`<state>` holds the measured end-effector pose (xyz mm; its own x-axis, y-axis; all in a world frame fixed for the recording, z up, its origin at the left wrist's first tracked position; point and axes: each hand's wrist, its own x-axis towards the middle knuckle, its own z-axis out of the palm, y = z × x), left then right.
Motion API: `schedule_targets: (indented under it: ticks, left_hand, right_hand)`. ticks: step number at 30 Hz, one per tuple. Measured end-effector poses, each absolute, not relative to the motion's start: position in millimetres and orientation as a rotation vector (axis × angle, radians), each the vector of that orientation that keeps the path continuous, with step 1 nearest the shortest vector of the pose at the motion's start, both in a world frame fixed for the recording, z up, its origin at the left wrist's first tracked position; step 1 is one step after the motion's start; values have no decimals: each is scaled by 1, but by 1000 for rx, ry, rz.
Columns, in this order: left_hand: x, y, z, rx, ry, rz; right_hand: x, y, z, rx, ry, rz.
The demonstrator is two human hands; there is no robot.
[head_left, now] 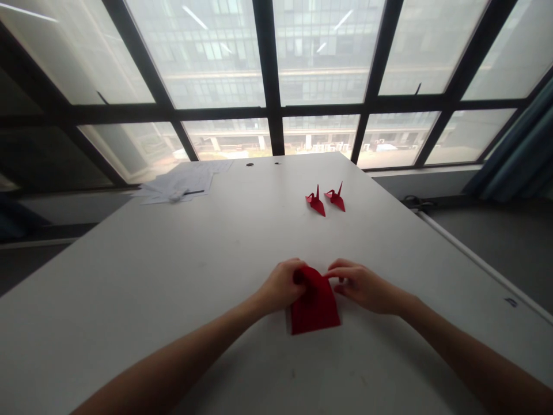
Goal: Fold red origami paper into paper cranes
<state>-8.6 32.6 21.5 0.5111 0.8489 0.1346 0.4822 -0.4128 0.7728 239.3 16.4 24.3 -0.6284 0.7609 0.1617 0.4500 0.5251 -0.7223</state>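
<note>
A red sheet of paper (314, 308) lies on the white table (173, 276) in front of me, its far end curled over. My left hand (283, 285) is closed, pinching the paper's far left edge. My right hand (360, 285) pinches the far right edge with thumb and forefinger. Two folded red paper cranes (316, 203) (336, 197) stand side by side farther back on the table, well beyond both hands.
A loose pile of white sheets (177, 185) with a dark pen lies at the table's far left corner. Two small dark dots sit near the far edge. Large black-framed windows run behind the table. A cable lies on the sill at the right.
</note>
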Motion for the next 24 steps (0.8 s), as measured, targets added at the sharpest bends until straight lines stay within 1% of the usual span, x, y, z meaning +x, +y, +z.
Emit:
schedule_targets:
  ticks: [5,13,20,24]
  left_hand:
    - [-11,27,27,2269,1150,630]
    - [-17,29,22,2361,1180,600]
    - [-14,31,17,2401,1170,653]
    - [-12,28,24,2476,1376,707]
  right_hand:
    - [232,11,19,-1006,-2459,602]
    - [227,6,21,-891,-2649,340]
    - [220,2,21,-810,-2725,211]
    - [220,1,23,-793,-2749,222]
